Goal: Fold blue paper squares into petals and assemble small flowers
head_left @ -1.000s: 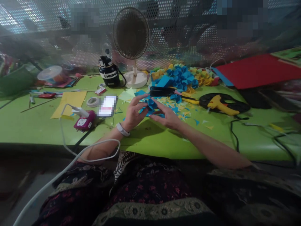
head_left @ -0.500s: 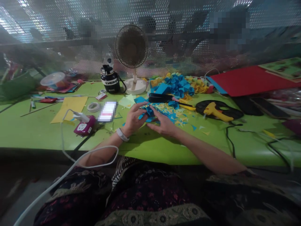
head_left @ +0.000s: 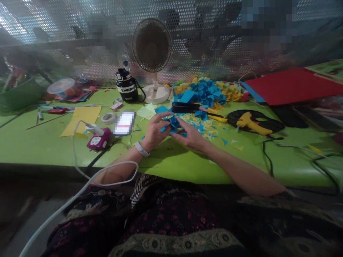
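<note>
A blue paper flower is held between my two hands, low over the green table. My left hand grips it from the left with curled fingers, a white band around the wrist. From the right, the thumb and fingers of my right hand close on the flower's edge. Blue and yellow paper scraps lie scattered beside and behind my hands. Just beyond them rest black-handled scissors. The flower's underside is hidden by my fingers.
Behind are heaped blue paper flowers, a fan and a black bottle. A yellow glue gun lies right on a black plate. At left are a lit phone, tape roll and purple power adapter with a white cable.
The camera view has shifted slightly, so the table appears a little higher and further right. Both hands stay on the blue paper flower, with only small finger movement.
</note>
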A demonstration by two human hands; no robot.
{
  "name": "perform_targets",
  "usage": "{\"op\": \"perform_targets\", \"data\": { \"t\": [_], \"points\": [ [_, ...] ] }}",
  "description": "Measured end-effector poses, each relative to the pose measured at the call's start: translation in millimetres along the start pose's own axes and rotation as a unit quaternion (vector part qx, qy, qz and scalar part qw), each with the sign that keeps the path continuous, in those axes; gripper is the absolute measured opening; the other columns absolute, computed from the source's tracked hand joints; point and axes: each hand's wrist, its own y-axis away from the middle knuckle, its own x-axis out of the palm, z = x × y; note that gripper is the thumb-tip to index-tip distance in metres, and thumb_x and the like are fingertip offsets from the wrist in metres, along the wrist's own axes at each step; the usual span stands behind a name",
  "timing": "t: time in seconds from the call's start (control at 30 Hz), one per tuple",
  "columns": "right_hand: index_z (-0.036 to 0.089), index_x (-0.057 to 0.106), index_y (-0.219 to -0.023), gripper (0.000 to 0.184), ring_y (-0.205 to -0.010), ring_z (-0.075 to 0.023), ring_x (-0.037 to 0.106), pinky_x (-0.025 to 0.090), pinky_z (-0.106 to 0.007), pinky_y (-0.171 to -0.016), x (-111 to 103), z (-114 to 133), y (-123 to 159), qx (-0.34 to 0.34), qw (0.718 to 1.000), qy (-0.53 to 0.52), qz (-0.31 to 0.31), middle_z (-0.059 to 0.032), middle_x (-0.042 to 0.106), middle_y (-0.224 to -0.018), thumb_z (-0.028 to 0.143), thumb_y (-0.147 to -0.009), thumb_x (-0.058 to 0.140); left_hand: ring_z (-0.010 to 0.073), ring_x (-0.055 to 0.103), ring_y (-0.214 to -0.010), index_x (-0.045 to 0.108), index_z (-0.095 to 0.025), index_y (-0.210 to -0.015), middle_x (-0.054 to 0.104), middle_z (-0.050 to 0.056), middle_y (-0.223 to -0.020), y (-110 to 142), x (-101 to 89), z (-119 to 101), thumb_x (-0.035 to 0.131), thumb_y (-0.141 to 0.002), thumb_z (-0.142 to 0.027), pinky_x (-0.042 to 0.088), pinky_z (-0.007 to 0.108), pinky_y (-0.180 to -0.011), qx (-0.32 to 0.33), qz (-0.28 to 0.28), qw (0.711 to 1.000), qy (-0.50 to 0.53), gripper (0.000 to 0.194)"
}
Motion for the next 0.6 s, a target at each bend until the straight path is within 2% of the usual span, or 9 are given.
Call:
{"op": "perform_targets", "data": {
  "t": [0.17,0.37,0.5,0.6],
  "points": [
    [0.027,0.041,-0.155,0.072,-0.110,-0.0284,0.066,0.061,-0.049,-0.091,-1.0,4.0,-1.1,0.005,1.000,-0.020,-0.017,-0.0136,0.059,-0.141,0.052,-0.091,0.063,0.0219,0.065,-0.118,0.065,-0.020,-0.093,0.068,0.011,-0.128,1.1,0.2,2.6,0.061,-0.092,-0.017,0.057,0.046,-0.097,-0.007,0.008,1.000,0.008,0.005],
    [0.023,0.053,-0.143,0.060,-0.105,-0.0280,0.066,0.063,-0.048,-0.084,-0.9,5.5,-1.9,-0.030,0.999,0.031,-0.008,-0.0146,0.064,-0.128,0.052,-0.092,0.060,0.0219,0.066,-0.116,0.065,-0.019,-0.088,0.069,0.011,-0.127,-0.6,-0.7,1.7,0.060,-0.092,-0.017,0.058,0.044,-0.095,0.007,0.017,1.000,-0.022,0.007],
    [0.023,0.052,-0.144,0.061,-0.112,-0.0298,0.065,0.063,-0.045,-0.082,-3.2,2.6,-2.5,-0.036,0.997,0.046,-0.050,-0.0152,0.061,-0.136,0.053,-0.091,0.059,0.0232,0.067,-0.114,0.066,-0.018,-0.087,0.070,0.012,-0.124,-1.5,0.3,-0.2,0.062,-0.091,-0.017,0.059,0.045,-0.094,0.010,0.017,0.999,-0.034,0.006],
    [0.025,0.052,-0.144,0.058,-0.109,-0.0290,0.067,0.063,-0.045,-0.082,-6.8,4.8,-1.2,-0.031,0.993,0.055,-0.096,-0.0141,0.063,-0.134,0.051,-0.092,0.059,0.0239,0.066,-0.117,0.066,-0.019,-0.085,0.070,0.010,-0.125,-2.1,0.6,-1.1,0.062,-0.092,-0.020,0.057,0.046,-0.096,-0.001,0.036,0.998,-0.048,0.008]
  ]
}}
